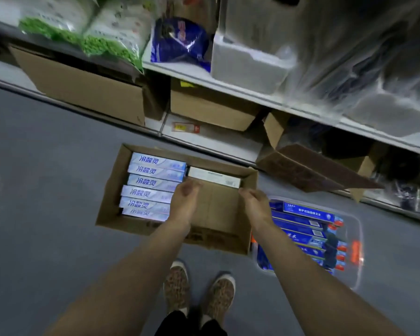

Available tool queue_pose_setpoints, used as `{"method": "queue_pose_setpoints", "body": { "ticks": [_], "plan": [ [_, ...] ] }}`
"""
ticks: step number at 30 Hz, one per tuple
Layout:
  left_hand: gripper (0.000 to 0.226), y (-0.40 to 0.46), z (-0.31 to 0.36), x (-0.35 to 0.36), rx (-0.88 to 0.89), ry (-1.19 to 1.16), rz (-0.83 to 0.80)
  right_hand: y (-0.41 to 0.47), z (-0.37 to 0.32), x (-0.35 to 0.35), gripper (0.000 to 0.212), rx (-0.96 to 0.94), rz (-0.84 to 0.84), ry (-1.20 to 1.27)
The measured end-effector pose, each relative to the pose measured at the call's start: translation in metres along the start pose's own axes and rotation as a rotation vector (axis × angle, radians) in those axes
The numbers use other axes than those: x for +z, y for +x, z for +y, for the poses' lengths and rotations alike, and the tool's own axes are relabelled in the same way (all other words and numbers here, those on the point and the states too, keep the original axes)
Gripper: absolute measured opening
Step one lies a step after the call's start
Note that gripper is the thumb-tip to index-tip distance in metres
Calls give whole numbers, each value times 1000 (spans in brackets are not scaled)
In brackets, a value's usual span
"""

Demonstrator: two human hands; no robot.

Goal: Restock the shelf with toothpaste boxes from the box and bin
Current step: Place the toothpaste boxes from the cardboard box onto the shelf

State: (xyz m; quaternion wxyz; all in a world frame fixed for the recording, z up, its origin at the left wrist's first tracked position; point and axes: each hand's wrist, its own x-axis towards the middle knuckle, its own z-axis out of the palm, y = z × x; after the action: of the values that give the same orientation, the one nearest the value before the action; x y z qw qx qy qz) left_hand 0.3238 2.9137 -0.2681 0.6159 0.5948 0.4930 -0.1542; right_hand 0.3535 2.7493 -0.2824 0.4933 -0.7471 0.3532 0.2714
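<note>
An open cardboard box (249,187) stands on the floor below me. Its left half holds several white-and-blue toothpaste boxes (153,183) lying flat. One white toothpaste box (214,177) lies alone against the far wall on the right. My left hand (184,197) hovers over the box's middle, fingers loosely curled and holding nothing. My right hand (252,198) hangs over the box's right side, also with nothing in it. A clear plastic bin (357,224) to the right holds several dark blue toothpaste boxes (303,221).
A white shelf (240,88) runs across the top, carrying green-and-white bags (100,37), a blue pack (180,42) and foam boxes (247,64). Cardboard cartons (83,88) sit under it; one open carton (308,166) juts out at right. My shoes (199,289) stand on grey floor.
</note>
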Motion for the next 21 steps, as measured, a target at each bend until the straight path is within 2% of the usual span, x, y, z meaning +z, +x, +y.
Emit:
{"method": "queue_pose_setpoints", "body": {
  "ticks": [3, 6, 12, 18, 21],
  "plan": [
    [12, 54, -25, 16, 42, 83, 5, 55, 30, 21, 34, 13, -21, 14],
    [26, 105, -51, 31, 37, 97, -12, 107, 58, 40, 37, 19, 1, 34],
    [44, 191, -97, 59, 90, 158, -19, 185, 96, 68, 46, 13, -81, 69],
    [64, 264, -115, 82, 180, 234, 26, 242, 128, 95, 79, -14, -11, 4],
    [67, 282, -119, 94, 196, 301, 80, 257, 135, 103, 89, -3, -15, 8]
  ]
}}
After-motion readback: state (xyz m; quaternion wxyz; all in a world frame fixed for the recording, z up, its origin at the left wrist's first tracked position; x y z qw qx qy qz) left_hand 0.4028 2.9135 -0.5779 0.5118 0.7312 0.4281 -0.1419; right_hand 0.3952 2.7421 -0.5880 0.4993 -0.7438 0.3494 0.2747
